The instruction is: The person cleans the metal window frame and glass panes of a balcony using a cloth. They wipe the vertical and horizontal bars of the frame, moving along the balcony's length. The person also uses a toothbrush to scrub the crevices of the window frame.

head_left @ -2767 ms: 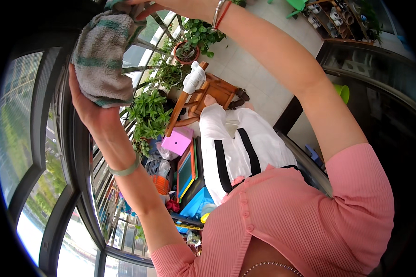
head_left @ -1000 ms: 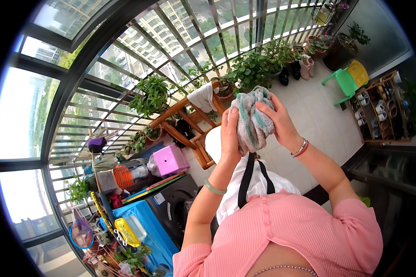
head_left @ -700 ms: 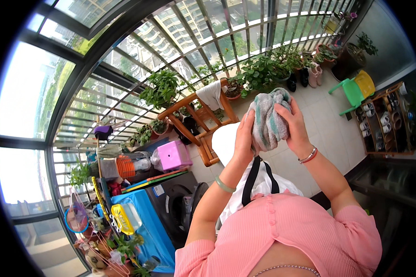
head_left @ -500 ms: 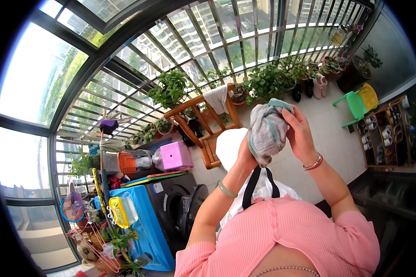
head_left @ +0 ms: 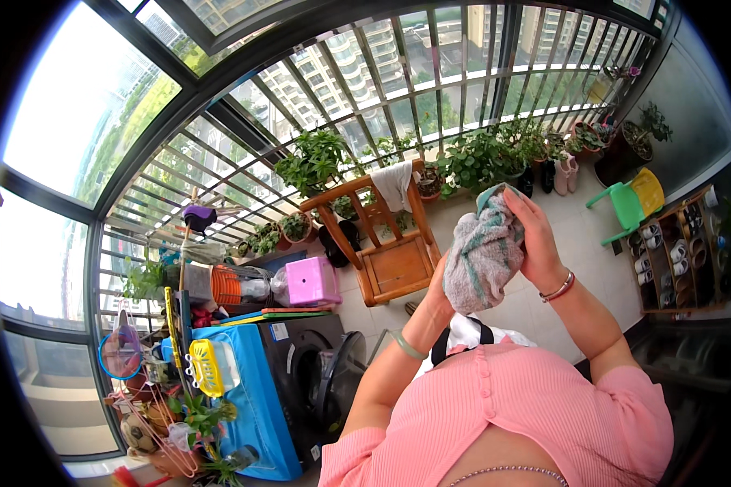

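I hold a grey towel with green stripes bunched up in front of my chest. My right hand grips its upper right side, fingers curled over the top edge. My left hand is under and behind the towel's lower left, mostly hidden by the cloth. A white and black garment hangs over my front just below the towel.
A wooden chair with a white cloth over its back stands on the tiled floor below. Potted plants line the barred window. A front-loading washer with a blue cover is at lower left, a pink box beside it, a green stool at right.
The towel was held high overhead by both hands; it has come down to chest height and is gathered into a tighter bundle. My view has tilted toward the floor and washer.
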{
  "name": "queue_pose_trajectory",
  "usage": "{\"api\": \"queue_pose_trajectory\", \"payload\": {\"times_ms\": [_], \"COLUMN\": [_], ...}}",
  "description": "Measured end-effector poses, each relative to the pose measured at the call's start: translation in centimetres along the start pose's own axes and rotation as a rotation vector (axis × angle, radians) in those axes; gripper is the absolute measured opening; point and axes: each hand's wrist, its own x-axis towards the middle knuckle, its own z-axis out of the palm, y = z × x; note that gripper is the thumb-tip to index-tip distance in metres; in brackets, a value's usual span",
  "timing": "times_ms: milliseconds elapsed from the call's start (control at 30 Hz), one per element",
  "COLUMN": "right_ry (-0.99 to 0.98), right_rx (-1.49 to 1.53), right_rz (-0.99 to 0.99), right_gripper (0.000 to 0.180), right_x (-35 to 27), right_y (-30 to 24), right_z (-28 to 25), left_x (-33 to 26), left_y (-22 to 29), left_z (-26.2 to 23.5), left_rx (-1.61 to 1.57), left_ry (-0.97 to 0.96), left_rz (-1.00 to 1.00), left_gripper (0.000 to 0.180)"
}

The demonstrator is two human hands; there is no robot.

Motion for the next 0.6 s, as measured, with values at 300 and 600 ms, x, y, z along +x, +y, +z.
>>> {"api": "queue_pose_trajectory", "payload": {"times_ms": [300, 600], "right_ry": [-0.174, -0.344], "right_rx": [-0.136, -1.023], "right_rz": [0.060, -0.483], "right_gripper": [0.022, 0.023], "right_x": [2.1, 3.9], "right_y": [4.8, 8.9], "right_z": [2.2, 2.8], "left_x": [-4.6, -6.8], "left_y": [2.1, 5.0], "left_z": [0.4, -3.0], "left_rx": [-0.092, -0.220], "left_ry": [-0.006, 0.001], "left_rz": [0.184, 0.318], "left_gripper": [0.051, 0.050]}}
